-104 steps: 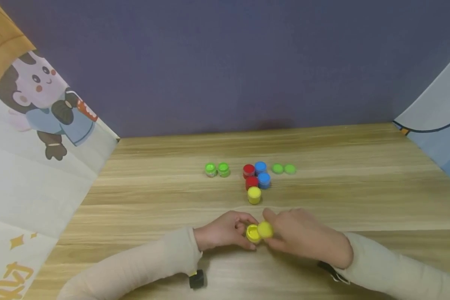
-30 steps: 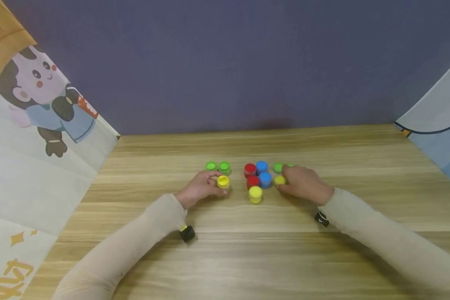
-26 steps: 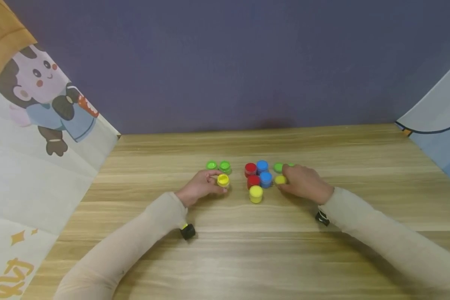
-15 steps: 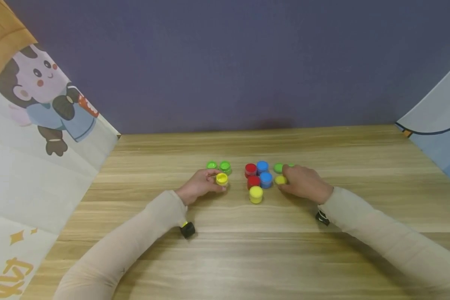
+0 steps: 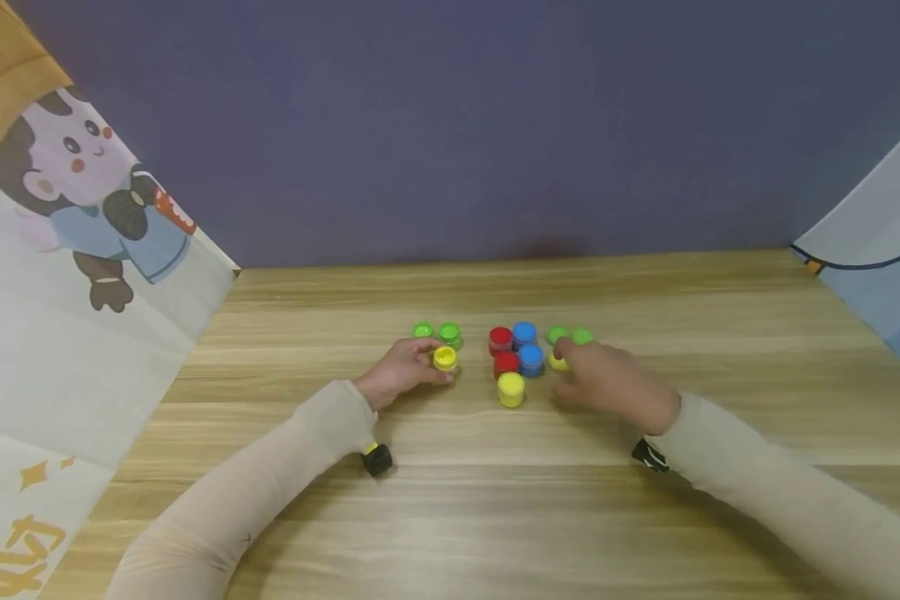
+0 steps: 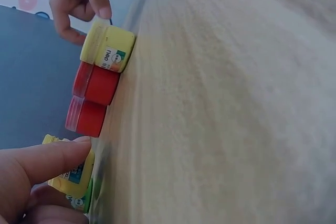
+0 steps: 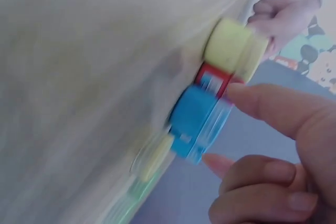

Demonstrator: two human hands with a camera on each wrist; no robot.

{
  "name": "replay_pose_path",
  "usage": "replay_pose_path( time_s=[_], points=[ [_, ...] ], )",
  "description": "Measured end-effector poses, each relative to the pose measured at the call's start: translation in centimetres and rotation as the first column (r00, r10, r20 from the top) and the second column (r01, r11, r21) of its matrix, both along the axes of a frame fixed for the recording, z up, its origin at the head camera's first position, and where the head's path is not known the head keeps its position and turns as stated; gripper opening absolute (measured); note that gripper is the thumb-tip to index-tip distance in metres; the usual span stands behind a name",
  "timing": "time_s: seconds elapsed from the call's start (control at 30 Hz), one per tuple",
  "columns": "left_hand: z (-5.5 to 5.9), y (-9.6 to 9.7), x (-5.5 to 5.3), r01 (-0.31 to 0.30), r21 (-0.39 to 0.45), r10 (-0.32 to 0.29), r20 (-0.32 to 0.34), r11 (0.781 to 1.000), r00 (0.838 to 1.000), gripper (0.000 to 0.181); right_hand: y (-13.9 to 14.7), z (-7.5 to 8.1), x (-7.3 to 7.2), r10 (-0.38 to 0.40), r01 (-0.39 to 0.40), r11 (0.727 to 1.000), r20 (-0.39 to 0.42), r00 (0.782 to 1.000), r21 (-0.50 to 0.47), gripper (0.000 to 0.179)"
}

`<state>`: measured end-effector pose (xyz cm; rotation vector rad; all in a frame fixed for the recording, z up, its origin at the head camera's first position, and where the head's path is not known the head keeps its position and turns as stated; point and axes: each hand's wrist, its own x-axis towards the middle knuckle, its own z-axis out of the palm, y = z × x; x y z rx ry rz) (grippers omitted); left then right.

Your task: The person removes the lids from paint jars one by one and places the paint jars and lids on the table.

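My left hand [image 5: 401, 372] pinches an uncapped yellow paint jar [image 5: 446, 361] between thumb and fingers, right in front of two uncapped green jars [image 5: 450, 335]. In the left wrist view, the thumb lies along that yellow jar [image 6: 75, 176], with a green one partly hidden behind it. A yellow lid [image 5: 557, 362] lies on the table just before two green lids [image 5: 582, 336]. Over it hovers my right hand [image 5: 621, 385], thumb and forefinger spread apart with nothing between them. The right wrist view shows the yellow lid [image 7: 156, 158] apart from the fingertips.
Between the hands stand two red jars [image 5: 500, 340] and two blue jars [image 5: 531, 360], all capped. A capped yellow jar [image 5: 511, 390] is nearest me in that cluster. A dark wall [image 5: 495, 133] rises behind the wooden table [image 5: 457, 517].
From near me, the left hand carried the uncapped yellow jar forward beside the green jars. The right hand set the yellow lid by the green lids, let go and is drawing back.
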<state>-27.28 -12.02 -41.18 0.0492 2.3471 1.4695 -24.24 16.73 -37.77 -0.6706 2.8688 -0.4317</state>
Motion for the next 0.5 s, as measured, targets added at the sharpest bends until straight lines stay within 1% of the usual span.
replay_pose_path(
  time_s=[0.13, 0.27, 0.37, 0.5],
  points=[
    [-0.2, 0.1, -0.1, -0.006, -0.006, 0.005, -0.009, 1.000, 1.000, 0.052, -0.9, -0.3, 0.9, 0.058, -0.058, 0.998, 0.005, 0.998, -0.013, 0.037],
    [-0.5, 0.2, -0.2, -0.007, 0.001, 0.007, -0.008, 1.000, 1.000, 0.052, -1.8, -0.9, 1.4, 0.103, -0.105, 0.994, -0.042, 0.994, -0.033, 0.032],
    [-0.6, 0.3, -0.2, -0.008, 0.013, 0.008, 0.000, 1.000, 1.000, 0.052, -2.3, -1.2, 1.7, 0.119, -0.124, 0.991, -0.081, 0.990, -0.057, 0.031],
    [-0.4, 0.4, -0.1, -0.011, 0.027, 0.011, 0.003, 1.000, 1.000, 0.052, -3.0, -1.2, 1.8, 0.114, -0.122, 0.990, -0.106, 0.988, -0.073, 0.032]
  ],
)
